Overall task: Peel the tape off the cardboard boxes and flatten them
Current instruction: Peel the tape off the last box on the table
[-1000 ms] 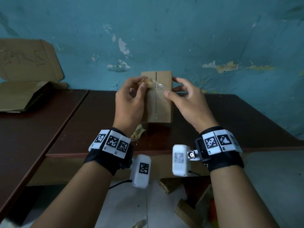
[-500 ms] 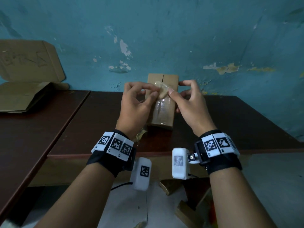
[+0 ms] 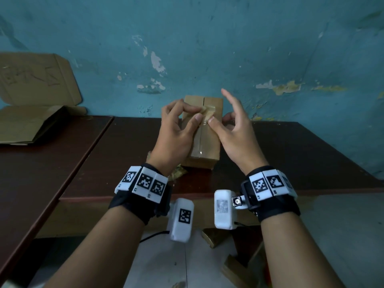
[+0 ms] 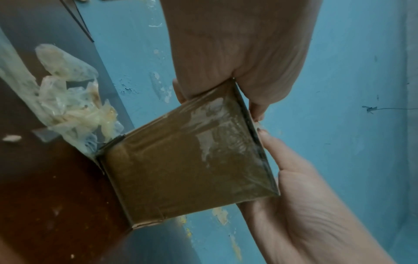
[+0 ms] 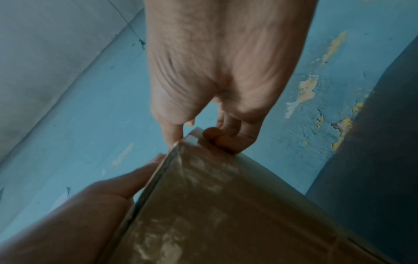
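Note:
A small cardboard box point(image 3: 209, 146) stands on end on the dark brown table point(image 3: 291, 159), near the blue wall. Clear tape point(image 3: 200, 142) runs down its middle seam, and the tape's loosened top end point(image 3: 208, 111) is crumpled. My left hand point(image 3: 197, 114) pinches that loose end between thumb and forefinger. My right hand point(image 3: 218, 123) holds the box, thumb on the front beside the tape and fingers curled behind the right side, index finger raised straight. The wrist views show the box point(image 4: 185, 169) point(image 5: 226, 223) close up, with shiny tape on its face.
A wad of peeled tape point(image 3: 176, 174) point(image 4: 74, 110) lies on the table left of the box. Opened, flattened cardboard point(image 3: 31, 121) rests on the adjoining table at far left against the wall. The table's front edge point(image 3: 187, 196) is just before my wrists.
My right thumb came onto the tape end beside my left fingers. My right index finger has since lifted off and points up. The left hand keeps its pinch on the tape.

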`<state>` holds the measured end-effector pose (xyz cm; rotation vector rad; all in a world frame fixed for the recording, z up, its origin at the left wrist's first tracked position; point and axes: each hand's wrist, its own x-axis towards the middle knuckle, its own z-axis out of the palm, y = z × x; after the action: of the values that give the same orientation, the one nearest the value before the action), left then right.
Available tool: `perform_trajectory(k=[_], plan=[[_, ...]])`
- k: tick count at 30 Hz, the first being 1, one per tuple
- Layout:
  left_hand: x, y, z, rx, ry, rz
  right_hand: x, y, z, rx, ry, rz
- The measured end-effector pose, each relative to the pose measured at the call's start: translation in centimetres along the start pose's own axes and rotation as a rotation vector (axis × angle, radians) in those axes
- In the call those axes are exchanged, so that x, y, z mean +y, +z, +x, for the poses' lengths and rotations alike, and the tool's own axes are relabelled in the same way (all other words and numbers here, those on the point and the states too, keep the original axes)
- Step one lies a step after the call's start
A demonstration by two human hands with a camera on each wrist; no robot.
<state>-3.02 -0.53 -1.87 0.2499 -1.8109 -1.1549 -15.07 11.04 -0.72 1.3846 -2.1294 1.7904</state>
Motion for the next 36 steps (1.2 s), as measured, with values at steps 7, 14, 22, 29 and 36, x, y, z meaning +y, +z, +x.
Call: perform_trajectory(k=[7, 14, 22, 29, 36], plan=[[-1.5, 0.5, 0.2, 0.071, -0.009, -0.081, -0.8, 0.3, -0.5, -0.015, -0.094, -0.056], [-1.3, 0.6, -0.1, 0.025, 0.010, -0.075, -0.7, 0.8, -0.4, 0.030, -0.058, 0.043], [-1.2, 0.4, -0.4, 0.006, 0.007, -0.130, -0.7, 1.4, -0.2, 0.045, -0.074, 0.019], [-1.4, 0.5, -0.1, 0.073, 0.041, -0.014, -1.1, 1.5, -0.8, -0.007, -0.018, 0.086], [-1.6, 0.3, 0.1, 0.100, -0.038, -0.101, -1.6, 2.0, -0.7, 0.046, -0.005, 0.162]])
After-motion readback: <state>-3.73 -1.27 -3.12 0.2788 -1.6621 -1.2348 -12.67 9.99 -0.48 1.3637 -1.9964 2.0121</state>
